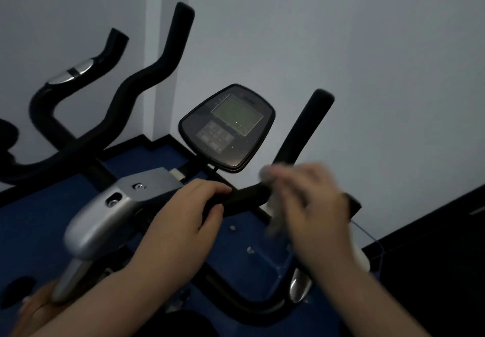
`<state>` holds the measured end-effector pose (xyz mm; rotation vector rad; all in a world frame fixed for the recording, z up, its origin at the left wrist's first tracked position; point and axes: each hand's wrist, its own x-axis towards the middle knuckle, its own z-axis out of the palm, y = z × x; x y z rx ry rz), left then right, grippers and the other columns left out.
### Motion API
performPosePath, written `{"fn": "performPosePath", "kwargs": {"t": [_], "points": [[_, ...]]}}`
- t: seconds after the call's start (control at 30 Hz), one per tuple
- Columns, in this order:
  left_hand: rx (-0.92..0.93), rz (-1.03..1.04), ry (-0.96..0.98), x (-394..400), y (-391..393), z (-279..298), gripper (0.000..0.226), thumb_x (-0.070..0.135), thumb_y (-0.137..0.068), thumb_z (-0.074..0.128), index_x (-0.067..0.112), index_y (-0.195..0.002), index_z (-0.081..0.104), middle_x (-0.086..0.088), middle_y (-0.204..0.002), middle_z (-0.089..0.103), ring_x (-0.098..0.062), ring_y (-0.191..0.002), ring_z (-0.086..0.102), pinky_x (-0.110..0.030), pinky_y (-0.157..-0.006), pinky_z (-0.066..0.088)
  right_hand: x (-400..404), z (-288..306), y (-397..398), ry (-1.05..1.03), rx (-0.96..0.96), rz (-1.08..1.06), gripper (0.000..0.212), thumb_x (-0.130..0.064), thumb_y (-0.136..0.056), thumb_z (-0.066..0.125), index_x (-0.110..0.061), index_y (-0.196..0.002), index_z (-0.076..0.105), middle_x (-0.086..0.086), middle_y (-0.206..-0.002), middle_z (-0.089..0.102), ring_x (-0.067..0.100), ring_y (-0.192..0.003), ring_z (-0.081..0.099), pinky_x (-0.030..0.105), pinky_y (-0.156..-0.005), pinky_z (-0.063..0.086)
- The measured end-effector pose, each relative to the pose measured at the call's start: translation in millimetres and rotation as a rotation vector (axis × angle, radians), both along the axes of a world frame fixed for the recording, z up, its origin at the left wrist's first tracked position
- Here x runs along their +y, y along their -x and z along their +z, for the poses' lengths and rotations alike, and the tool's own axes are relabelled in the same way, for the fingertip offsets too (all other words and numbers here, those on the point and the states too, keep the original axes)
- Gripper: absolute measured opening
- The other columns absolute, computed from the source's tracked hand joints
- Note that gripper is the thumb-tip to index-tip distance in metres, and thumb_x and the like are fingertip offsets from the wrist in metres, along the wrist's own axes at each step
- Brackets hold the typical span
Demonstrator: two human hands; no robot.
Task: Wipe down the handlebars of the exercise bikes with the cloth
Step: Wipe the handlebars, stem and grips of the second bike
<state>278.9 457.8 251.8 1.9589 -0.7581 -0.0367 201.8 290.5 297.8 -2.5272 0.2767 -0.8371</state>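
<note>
The left hand (189,213) grips the black foam handlebar (244,197) of the nearer exercise bike, its fingers (217,188) curled over the top of the bar and the thumb under it, just below the console (227,127). The right hand (312,205) is blurred; it holds a pale cloth (274,205) bunched against the same bar, just to the right of the left hand, with a loose end of the cloth hanging below the bar. How tightly the right fingers close around the cloth cannot be told through the blur. Past the right hand the bar turns up into an upright grip (304,131) that rises toward the white wall (367,60). The console, dark with a greenish screen, is tilted toward the person between the grips. To the left stands a second bike's handlebar (141,79), curved and black, well apart from both hands. A silver-grey housing (110,210) sits under the left forearm, above the blue floor (34,218).
</note>
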Motion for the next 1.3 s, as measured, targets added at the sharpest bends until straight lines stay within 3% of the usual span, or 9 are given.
{"fn": "performPosePath", "kwargs": {"t": [0.07, 0.13, 0.27, 0.43, 0.6, 0.8, 0.97, 1.1, 1.3], "points": [[0.006, 0.052, 0.008, 12.8, 5.8, -5.2, 0.027, 0.023, -0.09, 0.054, 0.035, -0.113, 0.061, 0.025, -0.104, 0.057, 0.008, -0.105, 0.05, -0.004, -0.086, 0.036, -4.1, 5.0, -8.1, -0.11, -0.075, -0.163, 0.026, -0.01, -0.094, 0.058, -0.021, -0.114, 0.07, -0.004, -0.101, 0.052, 0.009, -0.088, 0.057, 0.029, -0.083, 0.052], [0.016, 0.085, 0.03, 19.1, 10.5, -7.8, 0.027, 0.022, -0.089, 0.057, 0.035, -0.113, 0.061, 0.024, -0.105, 0.058, 0.008, -0.106, 0.051, -0.004, -0.088, 0.037, 28.3, -14.1, -6.8, -0.185, -0.022, -0.181, 0.026, -0.016, -0.094, 0.058, -0.026, -0.116, 0.068, -0.007, -0.102, 0.053, 0.007, -0.091, 0.057, 0.019, -0.084, 0.048], [0.053, 0.128, 0.074, 27.0, 14.4, -9.3, 0.026, 0.014, -0.087, 0.062, 0.032, -0.106, 0.064, 0.02, -0.101, 0.062, 0.005, -0.098, 0.056, -0.009, -0.084, 0.042, 77.7, -29.7, 2.4, -0.185, 0.137, 0.171, 0.026, -0.019, -0.093, 0.059, -0.03, -0.115, 0.068, -0.012, -0.107, 0.059, -0.005, -0.095, 0.057, 0.003, -0.083, 0.041], [0.075, 0.23, 0.071, 46.7, 33.8, -11.6, 0.031, 0.014, -0.086, 0.059, 0.041, -0.1, 0.063, 0.025, -0.098, 0.062, 0.007, -0.097, 0.058, -0.004, -0.082, 0.042, 34.8, -1.5, -11.2, -0.01, 0.061, -0.052, 0.022, -0.021, -0.093, 0.057, -0.028, -0.109, 0.071, -0.01, -0.099, 0.054, 0.002, -0.084, 0.054, 0.002, -0.071, 0.037], [0.135, 0.439, 0.153, 56.2, 44.6, -16.8, 0.022, 0.015, -0.084, 0.061, 0.037, -0.084, 0.06, 0.02, -0.089, 0.062, -0.004, -0.081, 0.06, -0.011, -0.064, 0.044, 88.4, -28.0, -12.5, -0.021, 0.34, 0.415, 0.021, -0.024, -0.091, 0.059, -0.031, -0.108, 0.07, -0.013, -0.106, 0.057, 0.001, -0.097, 0.053, 0.021, -0.087, 0.046], [0.03, 0.727, 0.116, 79.6, 40.5, -25.2, 0.025, 0.011, -0.088, 0.057, 0.035, -0.093, 0.053, 0.024, -0.099, 0.045, 0.0, -0.098, 0.046, -0.02, -0.077, 0.039, 54.3, 17.8, -51.5, -0.011, 0.205, 0.594, 0.025, -0.025, -0.086, 0.067, -0.032, -0.108, 0.06, -0.017, -0.1, 0.064, -0.001, -0.094, 0.061, 0.023, -0.079, 0.051], [0.08, 0.648, 0.154, 78.7, 52.5, -34.3, 0.029, 0.009, -0.088, 0.06, 0.037, -0.096, 0.056, 0.025, -0.101, 0.051, -0.002, -0.102, 0.051, -0.021, -0.086, 0.041, 84.0, -4.5, -73.9, 0.344, 0.517, 0.77, 0.011, -0.037, -0.086, 0.065, -0.037, -0.097, 0.065, -0.018, -0.102, 0.06, 0.002, -0.094, 0.056, 0.033, -0.08, 0.049], [0.251, 0.594, 0.292, 73.4, 73.2, -42.0, 0.014, 0.029, -0.086, 0.056, 0.04, -0.094, 0.061, 0.019, -0.095, 0.06, -0.002, -0.088, 0.059, -0.032, -0.074, 0.049, 64.9, 12.8, -86.3, 0.291, 0.751, 0.919, 0.011, -0.042, -0.082, 0.067, -0.036, -0.089, 0.072, -0.021, -0.094, 0.064, -0.001, -0.092, 0.06, 0.031, -0.083, 0.05], [0.268, 0.535, 0.298, 70.0, 76.8, -42.0, 0.014, 0.033, -0.081, 0.053, 0.04, -0.091, 0.061, 0.02, -0.085, 0.062, 0.003, -0.073, 0.056, -0.02, -0.065, 0.038, 69.4, 2.9, -82.8, 0.302, 0.622, 0.853, 0.007, -0.033, -0.081, 0.072, -0.031, -0.088, 0.073, -0.014, -0.091, 0.068, 0.003, -0.088, 0.063, 0.03, -0.08, 0.051]]}}
